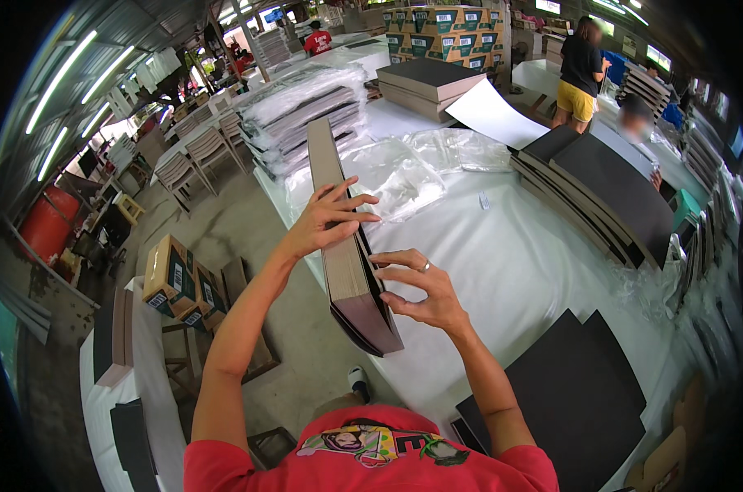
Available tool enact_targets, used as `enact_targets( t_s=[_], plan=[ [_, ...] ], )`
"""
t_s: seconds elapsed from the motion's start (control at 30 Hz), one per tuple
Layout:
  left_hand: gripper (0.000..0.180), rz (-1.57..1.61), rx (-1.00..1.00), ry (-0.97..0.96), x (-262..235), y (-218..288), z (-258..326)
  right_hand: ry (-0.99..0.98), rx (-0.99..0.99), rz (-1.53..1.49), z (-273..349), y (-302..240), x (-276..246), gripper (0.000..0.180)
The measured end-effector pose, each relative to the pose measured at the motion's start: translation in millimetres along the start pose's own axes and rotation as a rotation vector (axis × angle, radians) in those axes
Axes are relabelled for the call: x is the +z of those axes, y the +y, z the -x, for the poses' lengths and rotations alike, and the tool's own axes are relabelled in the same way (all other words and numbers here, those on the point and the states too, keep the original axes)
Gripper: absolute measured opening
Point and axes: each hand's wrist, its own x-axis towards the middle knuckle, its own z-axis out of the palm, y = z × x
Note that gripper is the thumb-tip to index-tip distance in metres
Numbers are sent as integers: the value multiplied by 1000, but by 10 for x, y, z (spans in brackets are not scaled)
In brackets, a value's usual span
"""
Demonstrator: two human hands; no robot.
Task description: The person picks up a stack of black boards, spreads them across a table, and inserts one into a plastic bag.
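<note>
A thick stack of grey boards with black faces stands on its long edge at the left side of the covered table. My left hand lies across the stack's upper edge, fingers curled over it toward the right face. My right hand, with a ring on one finger, presses its fingertips and thumb against the stack's black right side. Between them the two hands hold the stack upright. The undersides of the left fingers are partly hidden.
Crumpled clear plastic lies beyond the stack, near a plastic-wrapped pile. Black boards are piled at the right and near right. Cartons stand on the left. Other people are farther off.
</note>
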Motion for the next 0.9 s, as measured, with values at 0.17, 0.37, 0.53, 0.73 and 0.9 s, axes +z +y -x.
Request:
enact_targets(
  t_s=[0.17,0.37,0.53,0.73,0.9],
  plan=[
    [32,-2,-8,-5,-23,21,15,-56,-34,25,-45,-40,-14,35],
    [32,2,-15,-13,-15,19,10,-57,5,12,-50,-15,8,29],
    [32,5,-23,-9,-19,20,18,-42,17,0,-46,-21,22,29],
    [35,0,-27,-27,-26,48,7,-31,24,-30,-39,-17,19,29],
    [33,2,-14,-13,-24,10,17,-13,-10,-4,-54,-21,17,32]
  ],
)
